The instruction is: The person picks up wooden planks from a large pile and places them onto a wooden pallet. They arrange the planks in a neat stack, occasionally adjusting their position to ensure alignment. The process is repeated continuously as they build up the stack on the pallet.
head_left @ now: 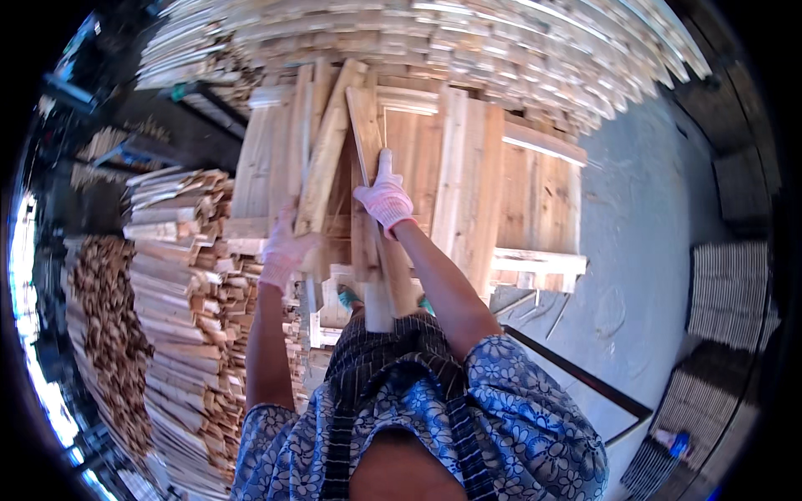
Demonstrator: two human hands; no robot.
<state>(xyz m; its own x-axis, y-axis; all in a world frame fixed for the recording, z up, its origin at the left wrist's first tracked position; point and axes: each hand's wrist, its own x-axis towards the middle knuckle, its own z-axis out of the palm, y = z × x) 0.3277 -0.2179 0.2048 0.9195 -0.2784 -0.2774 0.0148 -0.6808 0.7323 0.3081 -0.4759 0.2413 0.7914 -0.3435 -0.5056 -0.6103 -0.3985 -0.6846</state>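
My left hand (284,250), in a pale pink knit glove, grips the lower part of a long wooden plank (327,146) that leans up and to the right. My right hand (384,199), in the same kind of glove, holds a second, narrower plank (365,125) that stands almost upright and reaches down to my waist. Both planks lie against a stack of pale boards on a wooden pallet frame (535,260) in front of me.
A tall pile of rough slats (180,284) stands at my left. More stacked boards (468,33) run across the top. Grey concrete floor (643,250) lies to the right, with a dark bar (576,376) and bundles of slats (727,292) on it.
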